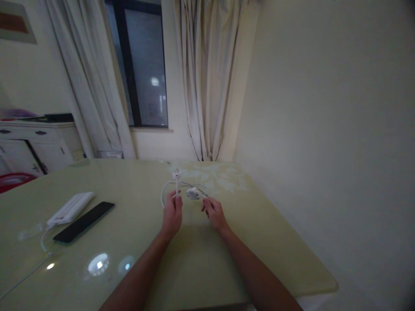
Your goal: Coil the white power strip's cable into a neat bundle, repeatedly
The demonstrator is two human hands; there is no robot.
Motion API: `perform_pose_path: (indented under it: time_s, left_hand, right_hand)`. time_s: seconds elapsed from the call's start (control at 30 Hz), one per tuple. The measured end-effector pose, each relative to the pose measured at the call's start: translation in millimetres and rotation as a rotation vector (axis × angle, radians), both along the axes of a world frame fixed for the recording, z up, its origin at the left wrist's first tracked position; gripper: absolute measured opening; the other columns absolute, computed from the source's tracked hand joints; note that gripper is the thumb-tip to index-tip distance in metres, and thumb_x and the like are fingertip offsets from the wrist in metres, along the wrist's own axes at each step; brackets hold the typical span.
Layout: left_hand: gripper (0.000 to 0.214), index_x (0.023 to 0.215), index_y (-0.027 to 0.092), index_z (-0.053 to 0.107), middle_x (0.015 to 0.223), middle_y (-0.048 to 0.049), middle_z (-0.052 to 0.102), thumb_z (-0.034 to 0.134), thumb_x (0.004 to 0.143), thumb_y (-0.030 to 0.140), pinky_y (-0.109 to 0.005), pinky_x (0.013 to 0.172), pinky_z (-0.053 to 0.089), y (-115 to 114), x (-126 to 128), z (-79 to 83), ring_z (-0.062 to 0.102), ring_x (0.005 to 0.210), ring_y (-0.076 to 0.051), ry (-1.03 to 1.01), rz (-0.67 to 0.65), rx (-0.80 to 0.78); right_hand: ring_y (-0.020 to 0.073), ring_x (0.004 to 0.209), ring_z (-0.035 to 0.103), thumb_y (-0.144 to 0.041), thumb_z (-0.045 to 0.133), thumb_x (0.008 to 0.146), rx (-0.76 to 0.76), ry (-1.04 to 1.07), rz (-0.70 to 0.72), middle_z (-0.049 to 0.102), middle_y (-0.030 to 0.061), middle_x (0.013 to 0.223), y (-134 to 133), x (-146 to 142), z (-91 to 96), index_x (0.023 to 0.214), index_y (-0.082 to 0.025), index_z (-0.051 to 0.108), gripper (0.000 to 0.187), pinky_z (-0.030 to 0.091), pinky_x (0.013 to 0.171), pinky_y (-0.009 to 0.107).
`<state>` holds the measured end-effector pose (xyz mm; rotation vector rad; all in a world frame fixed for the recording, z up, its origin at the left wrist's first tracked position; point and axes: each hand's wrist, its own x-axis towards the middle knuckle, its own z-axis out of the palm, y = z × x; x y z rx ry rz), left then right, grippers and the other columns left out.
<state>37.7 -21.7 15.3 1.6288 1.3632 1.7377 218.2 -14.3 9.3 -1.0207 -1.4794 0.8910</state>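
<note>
Pinching a white charging cable (164,192) in the left hand (171,212), with the connector end (176,174) pointed straight up just beyond the fingertips, likely kept upright to hold it clear of the loop below. Gripping another stretch of the same cable between thumb and fingers of the right hand (214,212), next to a small white plug-like piece (193,193) just ahead of and between both hands; too small to identify further. Looped out past the left hand and back, resting slack on the yellow-green table (259,242). Held near each other but apart, palms turned inward, wrists low, forearms converging from the near edge. Well off to the left of the left hand: a white power bank (71,207) and, just beside it, a black phone (84,221), both lying flat.
</note>
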Motion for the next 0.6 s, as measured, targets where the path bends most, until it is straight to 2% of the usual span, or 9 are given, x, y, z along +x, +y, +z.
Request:
perform_pose_path:
  time_s: [0.1,0.17,0.23,0.37,0.5,0.6]
  left_hand:
    - [0.038,0.123,0.015,0.052,0.068,0.0035,0.054,0.039,0.103,0.044,-0.023,0.052,0.039,-8.2,10.2,-5.9,0.049,0.054,-0.012,0.128,-0.124,0.053]
    - [0.035,0.124,0.016,0.053,0.084,-0.004,0.066,0.04,0.103,0.04,-0.026,0.064,0.049,-13.0,15.3,-9.2,0.061,0.068,-0.015,0.212,-0.204,0.111]
    - [0.034,0.125,0.016,0.055,0.096,-0.0089,0.071,0.042,0.102,0.038,-0.03,0.075,0.053,-14.9,18.0,-11.9,0.066,0.081,-0.018,0.288,-0.278,0.143]
    - [0.039,0.135,0.02,0.059,0.1,-0.009,0.073,0.045,0.102,0.035,-0.032,0.087,0.055,-11.1,16.1,-12.2,0.069,0.091,-0.019,0.394,-0.369,0.163]
    - [0.033,0.126,0.024,0.069,0.099,-0.0073,0.074,0.052,0.1,0.035,-0.028,0.084,0.055,-9.2,12.0,-6.5,0.069,0.088,-0.017,0.444,-0.376,0.176]
    - [0.03,0.118,0.022,0.069,0.093,-0.0062,0.073,0.054,0.098,0.038,-0.027,0.076,0.054,-12.3,13.6,-4.6,0.068,0.08,-0.016,0.336,-0.377,0.123]
  right_hand:
    - [0.0097,0.047,0.035,-0.069,0.05,0.091,-0.028,0.062,0.114,0.039,-0.0053,0.051,-3.8,-3.7,2.9,0.067,-0.019,0.057,0.056,0.027,0.047,0.023]
    - [0.0098,0.048,0.034,-0.068,0.05,0.092,-0.012,0.082,0.132,0.037,-0.0051,0.052,-6.0,-7.0,2.6,0.067,-0.019,0.056,0.056,0.026,0.047,0.023]
    - [0.0103,0.051,0.033,-0.068,0.049,0.093,0.016,0.091,0.15,0.038,-0.004,0.055,-7.6,-9.2,0.4,0.067,-0.019,0.056,0.056,0.027,0.048,0.023]
    - [0.0109,0.054,0.032,-0.068,0.047,0.093,0.049,0.113,0.2,0.039,-0.003,0.061,-8.0,-8.9,-5.5,0.072,-0.019,0.056,0.054,0.026,0.05,0.024]
    - [0.0108,0.053,0.029,-0.074,0.04,0.093,0.046,0.119,0.184,0.033,-0.0044,0.056,-5.2,-8.5,-9.7,0.065,-0.02,0.051,0.061,0.024,0.05,0.025]
    - [0.0112,0.054,0.034,-0.071,0.042,0.095,0.069,0.088,0.104,0.036,-0.0035,0.056,-4.7,-11.0,-9.4,0.063,-0.019,0.051,0.061,0.027,0.051,0.025]
